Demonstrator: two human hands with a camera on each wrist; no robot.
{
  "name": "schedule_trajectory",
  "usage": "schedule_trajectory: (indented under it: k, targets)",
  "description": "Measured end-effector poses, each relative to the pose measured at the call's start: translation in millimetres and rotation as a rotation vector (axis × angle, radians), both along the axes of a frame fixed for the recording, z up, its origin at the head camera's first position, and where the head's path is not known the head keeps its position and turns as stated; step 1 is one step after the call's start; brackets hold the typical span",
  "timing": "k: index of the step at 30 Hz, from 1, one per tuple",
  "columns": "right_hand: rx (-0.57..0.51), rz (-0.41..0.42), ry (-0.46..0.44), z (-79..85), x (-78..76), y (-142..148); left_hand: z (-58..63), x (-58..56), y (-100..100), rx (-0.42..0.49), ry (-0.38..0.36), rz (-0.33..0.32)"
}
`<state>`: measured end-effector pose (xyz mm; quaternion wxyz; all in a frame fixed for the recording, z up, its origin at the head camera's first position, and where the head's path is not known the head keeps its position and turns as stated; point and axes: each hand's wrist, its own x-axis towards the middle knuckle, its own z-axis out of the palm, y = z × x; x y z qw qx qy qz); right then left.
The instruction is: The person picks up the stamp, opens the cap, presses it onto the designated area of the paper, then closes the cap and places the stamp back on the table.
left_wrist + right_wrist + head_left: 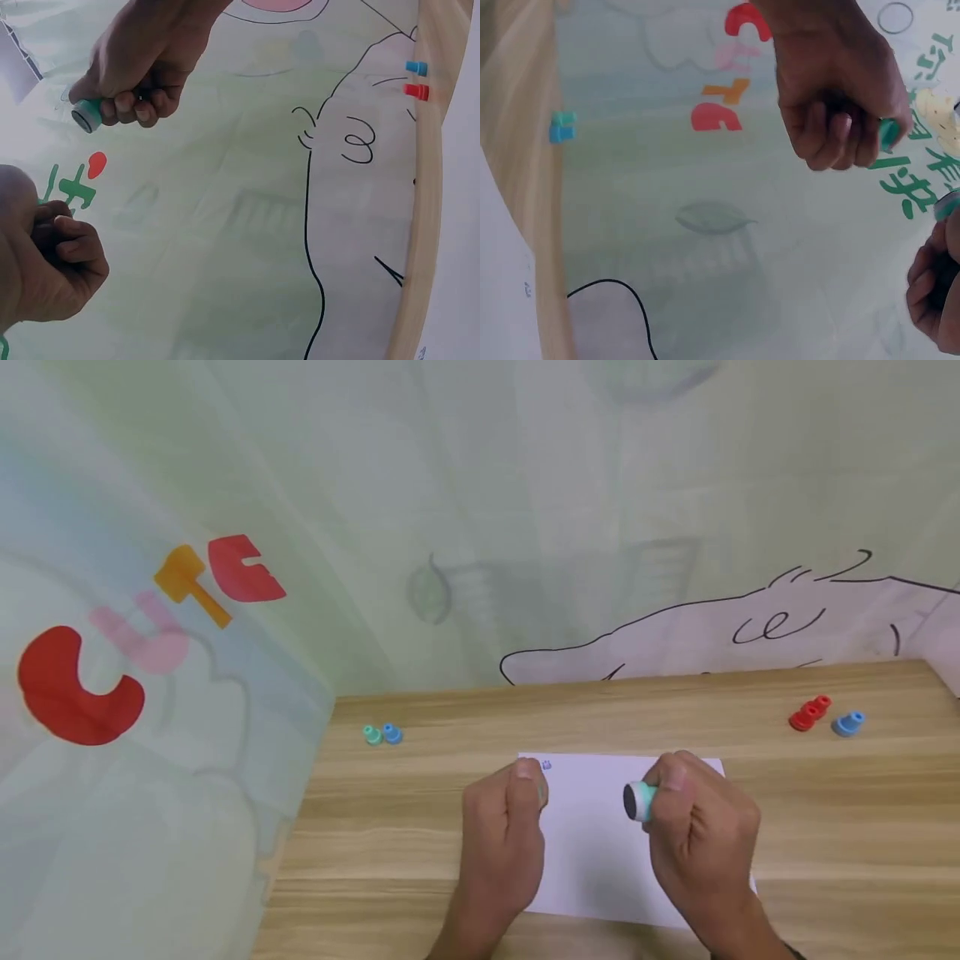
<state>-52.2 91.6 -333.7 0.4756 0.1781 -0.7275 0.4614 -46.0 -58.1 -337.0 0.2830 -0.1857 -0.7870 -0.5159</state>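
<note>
My right hand (705, 835) grips a small green stamp (643, 801) above the right part of a white sheet of paper (592, 852). The stamp's round dark face with a white rim points left, towards the other hand. At the paper's left edge, my left hand (504, 835) is curled around a small green piece (889, 135); most of it is hidden by the fingers, so its kind cannot be told. A tiny blue print (547, 765) marks the paper's upper left corner. The two hands are apart, thumbs uppermost.
On the wooden table (360, 852), a green knobbed piece (372, 735) and a blue one (392, 733) stand at the back left. Two red ones (805, 717) and another blue one (849, 724) are at the back right. A printed curtain (465, 527) hangs behind and to the left.
</note>
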Motion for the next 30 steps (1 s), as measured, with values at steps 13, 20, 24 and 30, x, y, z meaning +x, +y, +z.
schedule_trajectory:
  k: [13,20,24,30]
  targets:
    - [0.185,-0.005,-0.426,-9.0,-9.7,19.5,14.7,-0.4,-20.6,0.051,0.157,0.072]
    - [0.168,0.047,-0.534,-13.0,-14.9,18.7,17.4,0.9,-23.4,0.043,0.165,0.074]
    - [0.168,0.083,-0.604,-18.0,-20.5,18.3,17.6,0.7,-23.9,0.031,0.160,0.073]
    - [0.212,0.147,-0.651,-35.8,-33.6,17.5,16.5,-0.2,-25.8,0.017,0.154,0.076]
